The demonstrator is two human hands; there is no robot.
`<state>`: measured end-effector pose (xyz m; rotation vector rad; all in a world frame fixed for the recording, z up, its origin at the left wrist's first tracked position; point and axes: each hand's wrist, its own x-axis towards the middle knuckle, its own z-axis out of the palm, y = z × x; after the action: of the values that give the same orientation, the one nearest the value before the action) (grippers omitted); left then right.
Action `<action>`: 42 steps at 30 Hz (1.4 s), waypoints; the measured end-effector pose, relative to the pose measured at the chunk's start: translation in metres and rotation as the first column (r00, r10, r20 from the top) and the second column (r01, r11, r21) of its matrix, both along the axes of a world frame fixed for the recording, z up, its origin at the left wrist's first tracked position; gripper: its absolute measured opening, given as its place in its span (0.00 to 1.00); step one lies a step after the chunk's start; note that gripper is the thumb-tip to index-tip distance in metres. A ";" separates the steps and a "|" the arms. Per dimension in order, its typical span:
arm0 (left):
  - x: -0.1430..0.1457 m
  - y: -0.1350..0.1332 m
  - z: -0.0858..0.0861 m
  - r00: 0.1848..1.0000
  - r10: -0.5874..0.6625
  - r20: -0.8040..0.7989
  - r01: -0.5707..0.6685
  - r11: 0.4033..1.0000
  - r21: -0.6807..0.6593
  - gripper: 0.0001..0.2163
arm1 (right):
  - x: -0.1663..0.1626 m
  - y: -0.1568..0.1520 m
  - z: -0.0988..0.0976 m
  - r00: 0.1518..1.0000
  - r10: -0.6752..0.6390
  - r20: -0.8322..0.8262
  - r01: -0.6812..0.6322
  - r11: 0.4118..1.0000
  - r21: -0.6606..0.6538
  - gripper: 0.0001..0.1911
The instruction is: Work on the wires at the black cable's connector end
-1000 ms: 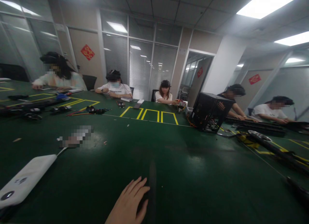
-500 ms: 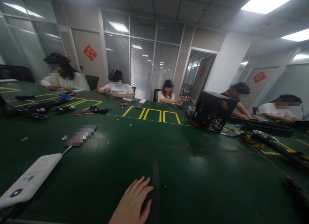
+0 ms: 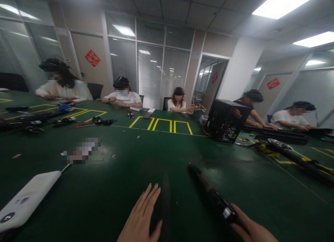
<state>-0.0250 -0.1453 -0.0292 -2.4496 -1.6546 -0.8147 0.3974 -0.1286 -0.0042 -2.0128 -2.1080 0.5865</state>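
My left hand (image 3: 141, 214) is just above or on the green table, palm down with its fingers stretched out, and it holds nothing. To its right, my right hand (image 3: 252, 224) is closed around the near end of a long black rod-shaped tool (image 3: 211, 191) with a small white label. The tool is a little blurred, its slimmer tip pointing forward and left; its exact kind I cannot make out. Between the hands a dark narrow strip (image 3: 166, 196) runs along the tabletop.
A white power bank (image 3: 31, 196) with a cable lies at the left, leading to a blurred-out device (image 3: 83, 151). Beyond stand a black computer case (image 3: 225, 120) and bundles of black cables (image 3: 33, 118). Several people sit around the green table (image 3: 146, 151), marked with yellow tape.
My right hand has come into view from the right with the black tool, which earlier showed only at the right edge. The view has shifted slightly; my left hand stays low in the middle.
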 end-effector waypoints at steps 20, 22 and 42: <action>0.002 0.012 0.009 0.996 -0.005 -0.091 0.006 1.000 0.013 0.38 | -0.216 0.137 0.023 0.867 0.486 0.109 -0.498 0.849 0.174 0.19; 0.007 0.018 0.020 0.995 -0.033 -0.099 0.032 0.999 -0.012 0.38 | -0.209 0.136 0.017 0.882 0.458 0.106 -0.470 0.860 0.196 0.19; 0.030 0.124 0.034 0.991 -0.128 -0.035 0.126 0.990 -0.060 0.21 | -0.182 0.130 0.014 0.981 0.183 0.062 -0.189 0.844 0.501 0.14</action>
<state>0.0055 -0.0216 0.0048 -2.6154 -1.5440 -0.7381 0.2156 0.0011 0.0093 -1.5338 -2.1843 0.0221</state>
